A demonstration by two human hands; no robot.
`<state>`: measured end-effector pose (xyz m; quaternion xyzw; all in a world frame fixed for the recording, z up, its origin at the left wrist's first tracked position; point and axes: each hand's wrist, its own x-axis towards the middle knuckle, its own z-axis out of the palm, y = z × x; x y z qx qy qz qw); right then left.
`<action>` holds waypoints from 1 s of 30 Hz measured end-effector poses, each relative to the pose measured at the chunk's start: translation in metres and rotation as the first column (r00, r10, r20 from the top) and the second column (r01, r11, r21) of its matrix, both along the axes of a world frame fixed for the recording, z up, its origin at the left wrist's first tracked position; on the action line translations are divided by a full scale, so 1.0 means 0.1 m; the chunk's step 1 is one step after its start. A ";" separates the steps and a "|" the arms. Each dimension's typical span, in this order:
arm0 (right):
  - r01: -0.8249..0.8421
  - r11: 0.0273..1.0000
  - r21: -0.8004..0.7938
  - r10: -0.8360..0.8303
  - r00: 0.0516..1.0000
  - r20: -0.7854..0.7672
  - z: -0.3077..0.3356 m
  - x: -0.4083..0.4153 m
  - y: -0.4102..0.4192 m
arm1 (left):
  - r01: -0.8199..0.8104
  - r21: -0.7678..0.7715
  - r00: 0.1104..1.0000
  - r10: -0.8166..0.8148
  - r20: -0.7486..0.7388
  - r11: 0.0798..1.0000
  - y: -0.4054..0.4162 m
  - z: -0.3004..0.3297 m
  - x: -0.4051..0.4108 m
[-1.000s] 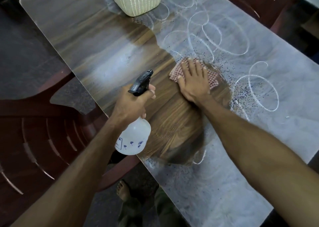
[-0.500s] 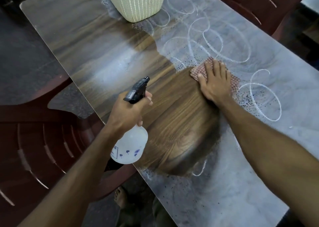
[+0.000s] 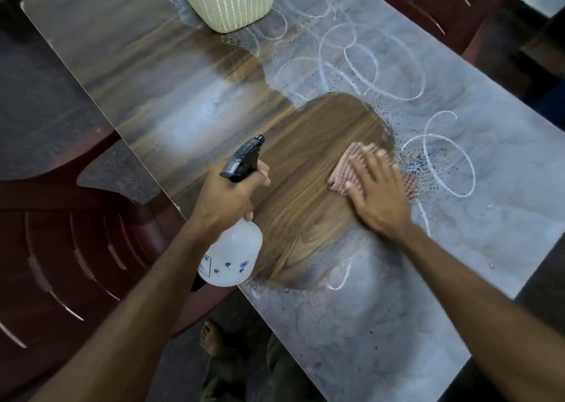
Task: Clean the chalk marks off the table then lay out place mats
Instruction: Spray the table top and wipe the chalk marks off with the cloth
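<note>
Hands on blurred checked cloth

On the surface, the basket stands at the far end. The cloth lies mid-surface under the right hand, chalk marks behind and right. The spray bottle hangs left, over the near edge.

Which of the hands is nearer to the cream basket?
Left. The left hand, gripping the spray bottle, lies below the cream basket; the right hand, pressing the cloth, lies farther right.
</note>
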<state>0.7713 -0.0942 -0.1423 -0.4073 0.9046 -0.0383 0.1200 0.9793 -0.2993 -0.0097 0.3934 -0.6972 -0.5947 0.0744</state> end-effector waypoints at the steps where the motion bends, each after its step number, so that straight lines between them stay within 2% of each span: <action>1: 0.073 0.997 -0.013 -0.073 0.997 -0.004 0.01 -0.15 0.00 | 0.002 0.000 1.000 -0.002 0.000 1.000 0.02 0.00 0.02; 4: 0.217 0.975 -0.044 -0.219 0.975 -0.033 0.01 -0.36 -0.29 | 0.001 -0.009 1.000 -0.001 0.001 1.000 0.08 -0.02 0.07; 6: 0.219 0.975 -0.042 -0.221 0.975 -0.031 0.00 -0.28 -0.52 | 0.007 -0.022 1.000 -0.007 0.004 1.000 0.13 -0.02 0.12; 11: -0.058 0.998 -0.014 0.058 0.998 -0.022 0.00 0.50 -0.41 | 0.016 -0.007 1.000 -0.016 0.011 1.000 0.28 0.04 0.19; 15: -0.103 0.994 -0.023 0.103 0.994 0.024 0.02 0.89 0.37 | 0.001 0.014 1.000 -0.001 0.007 1.000 0.34 0.08 0.30; 17: -0.060 0.998 -0.002 0.060 0.998 0.022 0.04 0.75 0.69 | -0.006 0.026 1.000 0.006 0.005 1.000 0.35 0.07 0.36; 19: 0.059 0.998 0.011 -0.059 0.998 0.009 0.05 0.47 0.78 | -0.007 0.027 1.000 0.007 0.013 1.000 0.37 0.03 0.42; 22: 0.258 0.966 -0.007 -0.258 0.966 -0.002 0.06 0.07 0.45 | -0.008 0.012 1.000 0.008 0.022 1.000 0.37 -0.03 0.50; 24: 0.281 0.960 -0.015 -0.281 0.960 0.000 0.07 -0.03 0.13 | -0.014 0.015 1.000 0.014 0.020 1.000 0.38 -0.08 0.55; 27: 0.162 0.987 -0.008 -0.162 0.987 0.007 0.05 0.19 -0.18 | -0.017 0.018 0.999 0.017 0.030 1.000 0.41 -0.11 0.59; 30: -0.029 1.000 -0.004 0.030 1.000 0.009 0.04 0.66 -0.09 | -0.021 0.039 0.999 0.020 0.032 0.999 0.47 -0.11 0.59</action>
